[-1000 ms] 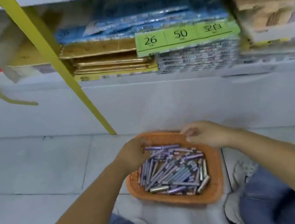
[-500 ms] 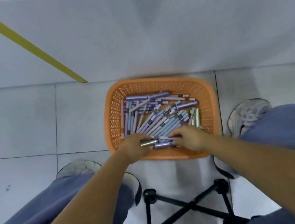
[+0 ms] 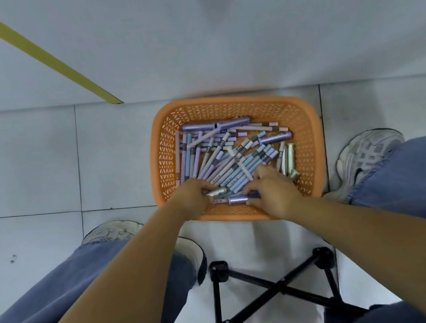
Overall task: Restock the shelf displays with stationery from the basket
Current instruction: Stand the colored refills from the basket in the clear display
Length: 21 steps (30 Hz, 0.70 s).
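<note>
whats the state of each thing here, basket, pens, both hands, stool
orange basket, upright on the floor, partly filled
pens, loose jumbled heap inside the basket
left hand, in the basket, fingers curled round a silvery pen
right hand, in the basket, pinching a purple pen
folding stool, unfolded, legs crossed, beneath the person

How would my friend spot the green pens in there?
Look for the orange basket between the person's shoes. Inside, go to the pile's right edge, just beyond the right hand. The green pens stand out there: their neighbours are purple or blue.
</note>
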Each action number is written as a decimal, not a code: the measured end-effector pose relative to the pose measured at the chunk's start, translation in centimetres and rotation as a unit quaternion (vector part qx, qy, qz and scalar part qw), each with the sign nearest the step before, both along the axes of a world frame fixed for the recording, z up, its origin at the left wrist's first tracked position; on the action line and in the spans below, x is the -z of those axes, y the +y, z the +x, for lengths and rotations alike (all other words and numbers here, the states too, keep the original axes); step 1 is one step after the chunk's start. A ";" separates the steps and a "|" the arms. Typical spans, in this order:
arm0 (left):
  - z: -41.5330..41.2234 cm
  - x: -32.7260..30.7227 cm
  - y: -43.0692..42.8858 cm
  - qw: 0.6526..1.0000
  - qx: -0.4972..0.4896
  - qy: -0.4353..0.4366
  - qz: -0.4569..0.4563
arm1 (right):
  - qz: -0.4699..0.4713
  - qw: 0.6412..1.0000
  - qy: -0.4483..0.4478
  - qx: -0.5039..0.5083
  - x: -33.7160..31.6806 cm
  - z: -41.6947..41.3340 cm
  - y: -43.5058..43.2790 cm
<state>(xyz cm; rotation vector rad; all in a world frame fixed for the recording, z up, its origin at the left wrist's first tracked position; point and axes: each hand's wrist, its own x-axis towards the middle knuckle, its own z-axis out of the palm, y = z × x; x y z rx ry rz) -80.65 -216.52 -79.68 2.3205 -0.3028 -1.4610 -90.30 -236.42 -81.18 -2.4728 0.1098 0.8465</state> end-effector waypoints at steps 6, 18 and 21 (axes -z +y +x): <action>2.1 -0.9 0.7 0.980 -0.192 -0.023 -0.051 | 0.112 0.977 -0.087 0.160 -1.6 3.5 -0.6; 6.0 -0.5 -1.3 0.934 -0.307 -0.125 -0.135 | 0.025 0.988 -0.110 0.105 0.8 11.2 -1.1; 7.4 -0.2 -2.3 0.940 -0.271 -0.165 -0.130 | 0.007 0.987 -0.110 0.120 1.5 10.5 -1.1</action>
